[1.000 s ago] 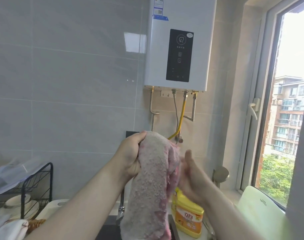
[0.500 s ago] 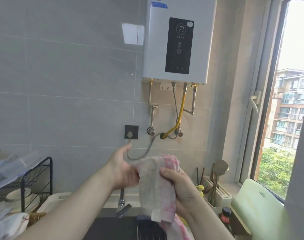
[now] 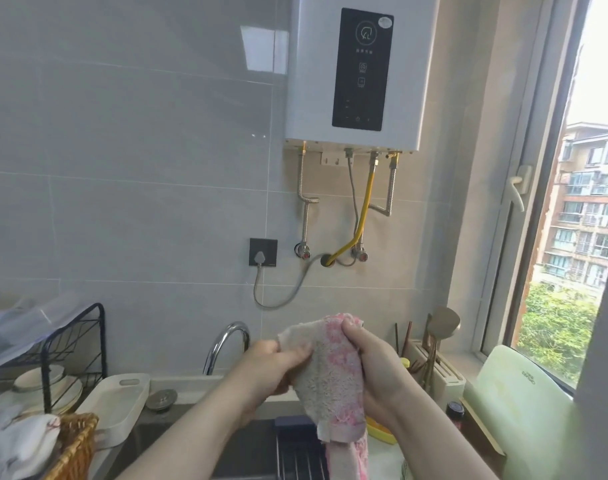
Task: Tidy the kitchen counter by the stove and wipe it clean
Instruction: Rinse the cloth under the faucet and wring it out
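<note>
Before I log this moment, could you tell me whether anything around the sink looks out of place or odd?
Only small things: a metal sink strainer lies on the ledge behind the sink rather than in the drain, beside the white tray. The left hand and right hand grip the cloth normally; no spill shows.

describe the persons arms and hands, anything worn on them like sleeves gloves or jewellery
Both forearms are bare as far as the frame shows, with no sleeve cuff in view. The left hand and the right hand wear no gloves. No ring, watch or bracelet shows on the visible fingers or wrists, though parts of both hands are hidden behind the cloth.
</note>
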Motion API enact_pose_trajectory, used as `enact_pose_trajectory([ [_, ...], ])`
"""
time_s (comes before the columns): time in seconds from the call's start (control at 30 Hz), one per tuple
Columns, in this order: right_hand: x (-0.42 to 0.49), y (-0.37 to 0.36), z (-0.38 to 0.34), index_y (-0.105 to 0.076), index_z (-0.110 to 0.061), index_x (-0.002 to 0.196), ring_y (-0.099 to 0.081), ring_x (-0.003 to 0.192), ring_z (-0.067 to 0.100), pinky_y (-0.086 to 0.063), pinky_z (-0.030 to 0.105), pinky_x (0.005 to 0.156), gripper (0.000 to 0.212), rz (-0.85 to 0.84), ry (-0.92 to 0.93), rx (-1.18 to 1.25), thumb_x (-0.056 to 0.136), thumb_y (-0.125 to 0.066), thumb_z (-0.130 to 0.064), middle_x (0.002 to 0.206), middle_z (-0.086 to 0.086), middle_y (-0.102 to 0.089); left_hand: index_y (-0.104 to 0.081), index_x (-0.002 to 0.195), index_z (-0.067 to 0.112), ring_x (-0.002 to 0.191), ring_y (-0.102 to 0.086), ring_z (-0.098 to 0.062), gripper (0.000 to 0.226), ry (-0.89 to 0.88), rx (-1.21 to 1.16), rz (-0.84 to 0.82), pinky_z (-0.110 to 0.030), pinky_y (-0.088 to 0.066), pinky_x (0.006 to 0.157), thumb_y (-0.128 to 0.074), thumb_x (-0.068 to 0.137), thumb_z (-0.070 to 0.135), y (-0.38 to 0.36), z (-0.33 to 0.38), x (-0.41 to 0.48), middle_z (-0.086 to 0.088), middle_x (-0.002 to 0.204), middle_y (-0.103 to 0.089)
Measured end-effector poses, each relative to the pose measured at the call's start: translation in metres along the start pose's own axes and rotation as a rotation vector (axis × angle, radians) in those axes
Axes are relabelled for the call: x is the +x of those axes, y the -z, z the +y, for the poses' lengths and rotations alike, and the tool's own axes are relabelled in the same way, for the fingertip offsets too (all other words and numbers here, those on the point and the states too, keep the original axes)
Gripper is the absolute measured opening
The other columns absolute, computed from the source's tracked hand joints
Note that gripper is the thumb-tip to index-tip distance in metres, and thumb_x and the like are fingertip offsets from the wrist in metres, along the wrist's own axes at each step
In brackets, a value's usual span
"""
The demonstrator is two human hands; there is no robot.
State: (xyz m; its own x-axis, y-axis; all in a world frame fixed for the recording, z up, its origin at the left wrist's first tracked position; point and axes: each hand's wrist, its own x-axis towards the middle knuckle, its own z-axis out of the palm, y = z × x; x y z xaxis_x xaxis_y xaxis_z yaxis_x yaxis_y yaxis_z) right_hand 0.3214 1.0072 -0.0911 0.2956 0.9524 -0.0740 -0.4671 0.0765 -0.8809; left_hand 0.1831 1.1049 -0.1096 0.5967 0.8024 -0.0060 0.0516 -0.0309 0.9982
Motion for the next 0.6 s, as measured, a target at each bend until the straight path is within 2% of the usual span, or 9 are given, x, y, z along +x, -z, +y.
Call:
enact_pose_trajectory([
  [0.07,-0.002,0.002,0.003,-0.059,0.005,0.121,-0.065,0.108,0.042,-0.051,0.052,0.095,0.037,0.027,0.033,-0.030,0.098,-0.052,-0.023,0.116,0.030,-0.065,-0.068,0.103,0.002,0.089,-0.070,-0.027,0.020,0.008,-0.139,0.060,-0.036,-0.055,0.082,-0.065,0.091,0.018,-0.007,-0.006,0.004,-0.008,0.091,-0.076],
  [0.17,-0.007,0.009,0.006,-0.061,0.003,0.112,-0.070,0.095,0.039,-0.056,0.051,0.085,0.023,0.070,0.083,-0.088,0.093,-0.058,-0.009,0.106,0.027,-0.070,-0.062,0.117,-0.001,0.096,-0.069,-0.033,0.023,0.064,-0.329,0.096,-0.042,-0.056,0.081,-0.055,0.095,0.005,-0.005,-0.016,0.011,-0.019,0.103,-0.072],
  [0.23,-0.009,0.019,0.008,-0.061,0.001,0.108,-0.072,0.087,0.036,-0.057,0.050,0.079,0.016,0.121,0.086,-0.129,0.093,-0.059,-0.006,0.099,0.024,-0.072,-0.054,0.123,0.003,0.089,-0.068,-0.030,0.029,0.069,-0.335,0.162,-0.038,-0.054,0.070,-0.057,0.094,0.006,-0.005,-0.020,0.014,-0.016,0.104,-0.070],
  [0.3,-0.009,0.031,0.012,-0.060,0.003,0.108,-0.072,0.086,0.037,-0.057,0.051,0.079,0.016,0.153,0.036,-0.188,0.095,-0.058,-0.006,0.097,0.024,-0.073,-0.051,0.119,0.011,0.074,-0.063,-0.022,0.028,0.056,-0.265,0.277,-0.029,-0.048,0.058,-0.061,0.093,0.009,-0.007,-0.021,0.014,-0.010,0.097,-0.065],
  [0.4,-0.008,0.050,0.016,-0.062,0.008,0.105,-0.071,0.089,0.039,-0.057,0.053,0.082,0.017,0.223,-0.078,-0.329,0.090,-0.063,0.001,0.097,0.027,-0.072,-0.055,0.108,0.015,0.064,-0.061,-0.017,0.022,-0.033,-0.160,0.284,-0.028,-0.049,0.057,-0.063,0.091,0.004,-0.011,-0.028,0.008,-0.010,0.086,-0.064],
  [0.47,-0.003,0.064,0.019,-0.064,0.005,0.104,-0.071,0.090,0.038,-0.057,0.057,0.081,0.025,0.323,-0.158,-0.470,0.083,-0.074,-0.004,0.095,0.024,-0.073,-0.061,0.104,0.016,0.070,-0.064,-0.017,0.025,-0.063,-0.073,0.166,-0.029,-0.052,0.063,-0.067,0.086,-0.001,-0.015,-0.038,0.001,-0.011,0.088,-0.068],
  [0.53,0.001,0.078,0.023,-0.064,0.001,0.102,-0.073,0.083,0.035,-0.059,0.055,0.075,0.051,0.399,-0.183,-0.613,0.063,-0.088,-0.021,0.091,0.019,-0.074,-0.064,0.100,0.019,0.078,-0.065,-0.016,0.034,-0.092,0.092,0.069,-0.024,-0.053,0.069,-0.072,0.079,-0.006,-0.017,-0.050,-0.005,-0.007,0.091,-0.071],
  [0.6,0.007,0.095,0.031,-0.061,-0.003,0.110,-0.072,0.084,0.032,-0.061,0.047,0.075,0.079,0.449,-0.147,-0.753,0.045,-0.088,-0.039,0.096,0.014,-0.073,-0.067,0.094,0.023,0.075,-0.063,-0.010,0.031,-0.174,0.418,0.078,-0.014,-0.047,0.068,-0.075,0.074,0.000,-0.019,-0.063,-0.006,0.006,0.084,-0.070],
])
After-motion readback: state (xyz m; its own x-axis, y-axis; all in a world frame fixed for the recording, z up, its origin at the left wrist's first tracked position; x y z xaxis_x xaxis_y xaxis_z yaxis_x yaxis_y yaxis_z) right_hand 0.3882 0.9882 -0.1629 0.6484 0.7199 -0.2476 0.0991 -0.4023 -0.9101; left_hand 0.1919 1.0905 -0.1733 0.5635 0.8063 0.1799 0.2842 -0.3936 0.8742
